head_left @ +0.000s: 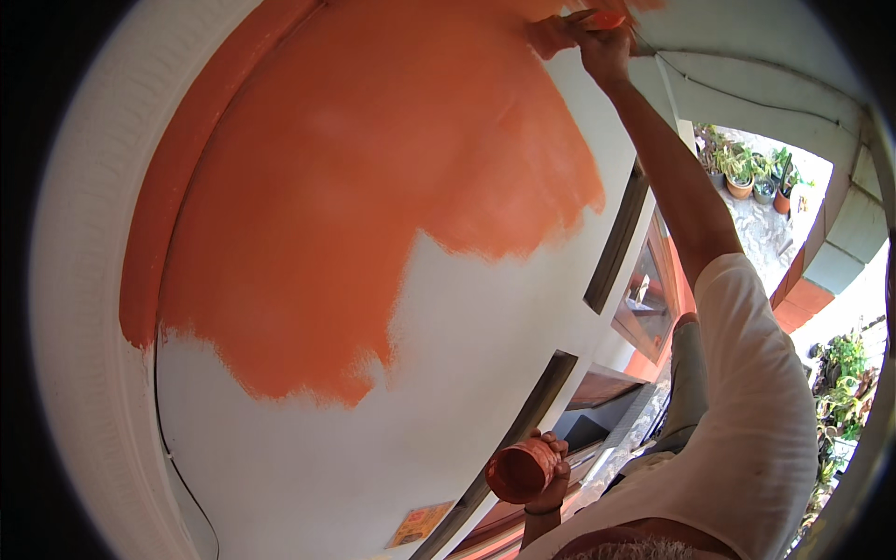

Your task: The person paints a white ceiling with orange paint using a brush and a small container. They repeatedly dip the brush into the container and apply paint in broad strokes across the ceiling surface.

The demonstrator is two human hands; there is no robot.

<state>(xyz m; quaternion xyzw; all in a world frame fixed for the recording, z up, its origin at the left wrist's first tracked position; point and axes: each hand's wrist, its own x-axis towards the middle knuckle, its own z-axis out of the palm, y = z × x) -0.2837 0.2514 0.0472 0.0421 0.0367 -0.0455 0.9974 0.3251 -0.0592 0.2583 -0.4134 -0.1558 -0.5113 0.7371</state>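
At the top, my right hand (607,54) is closed round a paintbrush (553,37). Its bristles are coated orange and press against the wall by the edge of the painted area. My right arm stretches up from a white sleeve. Lower down, a round paint pot (519,471), smeared reddish-orange, is gripped by my left hand (556,471), whose fingers curl over its side. The pot's mouth faces the view. A wide orange coat of paint (327,196) covers much of the wall; its ragged lower edge meets the white surface (495,327).
A dark cable (159,411) runs down the wall's left side. Two dark wooden strips (532,411) slant along the right edge, beside a framed window (646,291). An orange-yellow sheet (420,525) is at the bottom. Potted plants (739,173) stand outside at right.
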